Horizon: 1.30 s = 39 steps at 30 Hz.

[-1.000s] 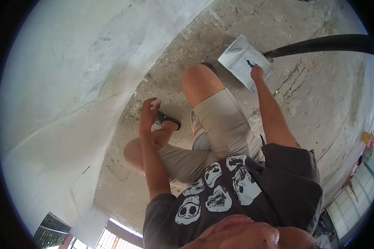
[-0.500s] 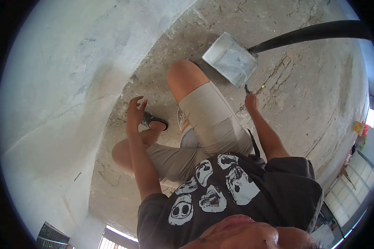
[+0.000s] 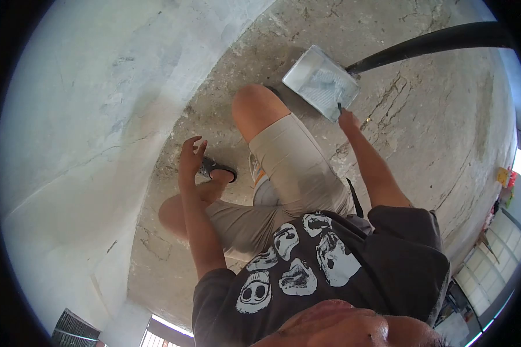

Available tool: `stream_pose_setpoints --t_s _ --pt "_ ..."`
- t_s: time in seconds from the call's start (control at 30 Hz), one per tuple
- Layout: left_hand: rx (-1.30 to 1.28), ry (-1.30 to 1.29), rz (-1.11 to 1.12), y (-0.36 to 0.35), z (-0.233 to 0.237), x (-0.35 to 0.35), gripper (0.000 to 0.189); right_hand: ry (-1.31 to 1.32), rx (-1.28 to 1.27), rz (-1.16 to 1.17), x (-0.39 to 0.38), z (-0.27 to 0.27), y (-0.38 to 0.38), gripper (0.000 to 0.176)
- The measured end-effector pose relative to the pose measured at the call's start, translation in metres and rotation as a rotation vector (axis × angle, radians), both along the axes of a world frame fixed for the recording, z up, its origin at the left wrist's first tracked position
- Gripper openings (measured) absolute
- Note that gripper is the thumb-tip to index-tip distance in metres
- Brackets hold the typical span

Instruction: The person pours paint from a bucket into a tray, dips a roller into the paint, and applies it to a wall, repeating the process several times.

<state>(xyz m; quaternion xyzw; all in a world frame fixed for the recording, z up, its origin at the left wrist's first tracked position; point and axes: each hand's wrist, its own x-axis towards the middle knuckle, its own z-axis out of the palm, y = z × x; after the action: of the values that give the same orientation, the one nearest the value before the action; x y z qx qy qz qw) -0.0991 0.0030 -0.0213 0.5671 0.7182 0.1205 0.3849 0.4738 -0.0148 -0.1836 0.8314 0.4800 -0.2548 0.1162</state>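
My right hand (image 3: 348,120) is closed round a dark-handled paint tool (image 3: 340,108). The handle reaches over the near right corner of a pale paint tray (image 3: 307,95). Its head blends into the grey-white wet paint, so I cannot tell whether it is a brush or a roller. The tray lies on the floor beyond my raised right knee, with a ribbed slope showing through the paint. My left hand (image 3: 191,154) hangs in the air in front of my left knee, fingers loosely bent and apart, holding nothing. Below it shows my foot in a dark sandal (image 3: 208,168).
A whitish, partly painted wall (image 3: 98,115) rises on the left and meets the cracked concrete floor (image 3: 411,133). A thick black bar (image 3: 434,51) crosses the upper right, ending beside the tray. Red and yellow items (image 3: 506,176) are at the far right edge.
My right hand has moved up and slightly left, bringing the tool from beside the tray's corner to over the tray. My left hand has hardly moved.
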Motion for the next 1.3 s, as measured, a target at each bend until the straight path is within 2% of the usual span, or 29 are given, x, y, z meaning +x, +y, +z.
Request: stream_pose_setpoints --t_s 0.1,0.2,0.33,0.43,0.5,0.57,0.77,0.9,1.03,1.2,1.3 --pt "0.004 0.003 -0.013 0.002 0.000 0.001 0.042 -0.052 0.025 0.043 0.012 -0.027 0.045 0.026" --pt "-0.004 0.013 0.010 0.003 0.004 0.002 0.042 -0.069 0.006 0.051 0.014 -0.027 0.076 0.027" --pt "0.000 -0.020 0.034 0.001 0.002 -0.001 0.042 -0.074 0.038 0.061 0.009 -0.028 0.080 0.027" --pt "0.065 -0.055 0.014 0.000 0.002 -0.002 0.042 -0.058 0.093 0.060 0.000 -0.011 0.054 0.028" --pt "0.074 -0.073 0.021 0.000 0.006 0.000 0.042 -0.041 0.093 -0.043 -0.013 0.011 0.027 0.028" --pt "0.067 -0.062 0.020 0.001 0.007 -0.001 0.042 -0.076 0.169 0.013 -0.001 -0.009 -0.014 0.025" --pt "0.042 -0.036 0.011 0.002 0.012 0.004 0.041 -0.101 0.063 -0.038 0.032 0.021 -0.084 0.029" --pt "0.018 -0.020 0.010 0.002 0.013 0.006 0.042 -0.161 -0.019 0.081 0.069 0.018 -0.092 0.029" --pt "0.029 -0.019 -0.004 0.000 0.003 0.002 0.041 -0.135 -0.007 0.105 0.096 -0.003 -0.063 0.027" --pt "-0.055 0.045 0.004 0.001 0.001 0.004 0.039 -0.121 -0.029 0.087 0.115 -0.043 0.027 0.029" --pt "-0.062 0.022 -0.010 0.001 -0.013 -0.002 0.039 -0.106 0.056 0.114 0.105 -0.035 0.084 0.031"
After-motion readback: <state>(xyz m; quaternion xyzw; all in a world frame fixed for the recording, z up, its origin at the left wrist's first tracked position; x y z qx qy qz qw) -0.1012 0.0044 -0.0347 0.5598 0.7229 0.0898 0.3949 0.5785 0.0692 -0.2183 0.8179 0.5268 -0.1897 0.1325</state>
